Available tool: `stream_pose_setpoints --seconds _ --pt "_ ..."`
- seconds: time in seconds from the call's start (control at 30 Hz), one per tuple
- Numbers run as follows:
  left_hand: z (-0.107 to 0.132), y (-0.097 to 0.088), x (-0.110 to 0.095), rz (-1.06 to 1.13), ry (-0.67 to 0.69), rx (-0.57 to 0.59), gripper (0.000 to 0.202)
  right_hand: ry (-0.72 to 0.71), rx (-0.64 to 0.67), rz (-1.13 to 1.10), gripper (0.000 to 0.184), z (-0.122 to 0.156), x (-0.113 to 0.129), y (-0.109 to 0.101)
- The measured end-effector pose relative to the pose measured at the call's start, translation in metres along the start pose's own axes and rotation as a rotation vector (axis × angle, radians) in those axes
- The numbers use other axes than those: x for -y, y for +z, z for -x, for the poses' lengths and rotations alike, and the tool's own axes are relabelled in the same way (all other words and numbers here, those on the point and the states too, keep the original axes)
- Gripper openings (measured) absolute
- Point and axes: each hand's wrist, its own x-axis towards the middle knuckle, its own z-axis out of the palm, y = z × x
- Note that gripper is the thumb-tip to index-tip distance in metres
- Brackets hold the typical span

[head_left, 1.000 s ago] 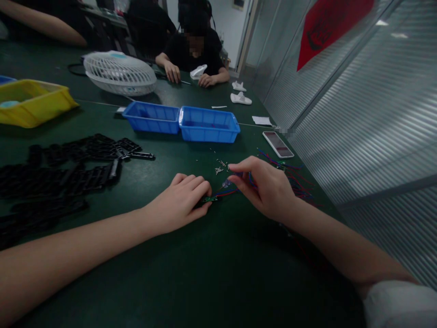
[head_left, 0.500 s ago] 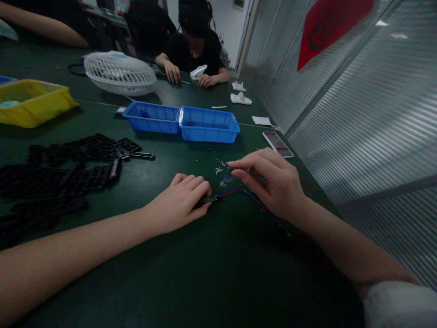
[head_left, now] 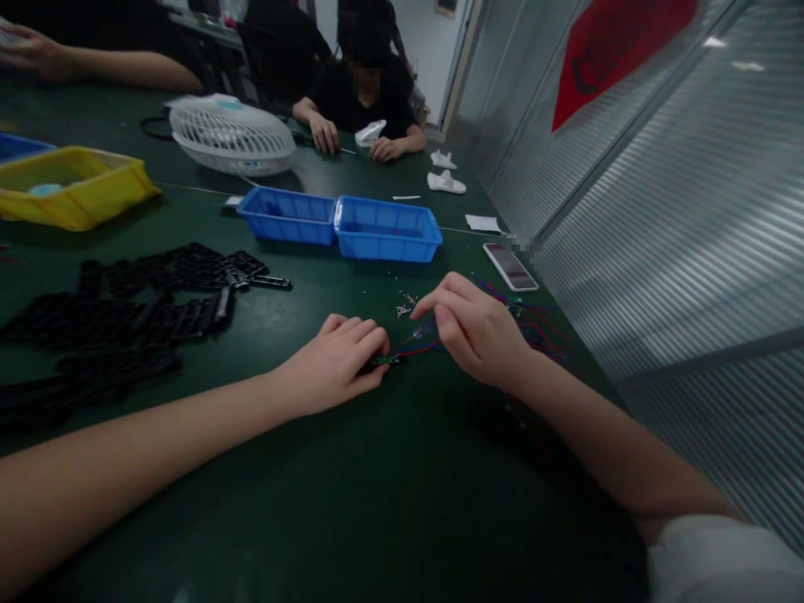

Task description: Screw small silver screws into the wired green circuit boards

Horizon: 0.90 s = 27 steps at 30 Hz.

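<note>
My left hand [head_left: 336, 362] lies on the dark green table [head_left: 352, 494], fingers curled and pressed down on a small green circuit board [head_left: 384, 360] at the fingertips. Red and blue wires [head_left: 420, 348] run from the board toward my right hand [head_left: 474, 331]. That hand hovers just right of the board, its forefinger stretched toward a scatter of small screws [head_left: 405, 305] and its thumb bent in beside a small translucent screwdriver [head_left: 422, 332]. More wired boards [head_left: 533, 322] lie behind the right hand.
Two blue bins [head_left: 342, 224] stand side by side behind the screws. Black plastic parts [head_left: 138, 310] lie in a heap at the left, a yellow bin [head_left: 75, 186] and white fan grille [head_left: 232, 138] beyond. A phone [head_left: 510, 266] lies at right. A person [head_left: 364, 92] sits opposite.
My right hand rose and reached toward the phone with the wires, then came back down closer to the board. The left hand stayed pressed on the board.
</note>
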Motion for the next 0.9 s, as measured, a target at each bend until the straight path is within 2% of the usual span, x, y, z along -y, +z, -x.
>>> stream_pose_setpoints --seconds 0.13,0.23,0.33,0.53,0.7,0.9 --pt "-0.0008 -0.0026 -0.0024 0.001 0.002 0.017 0.015 -0.057 -0.075 -0.157 0.019 -0.0014 -0.0002 0.0024" --pt "-0.0019 -0.0042 -0.0041 0.020 0.002 0.031 0.014 -0.074 -0.138 -0.158 0.010 -0.0014 -0.0030 0.0044" --pt "-0.0024 -0.0047 -0.0048 0.026 -0.003 0.033 0.014 -0.124 -0.153 -0.118 0.013 -0.0015 -0.0051 0.0037" --pt "-0.0022 -0.0045 -0.0040 0.011 -0.006 0.040 0.014 -0.140 -0.098 -0.157 0.016 -0.0023 -0.0029 -0.0032" --pt "-0.0017 -0.0040 -0.0021 0.021 0.001 0.028 0.014 -0.029 -0.058 -0.099 0.019 -0.0056 -0.0021 -0.0031" --pt "-0.0004 -0.0066 -0.0024 0.053 -0.026 0.027 0.016 0.098 0.097 0.138 0.044 -0.0055 0.0002 -0.0048"
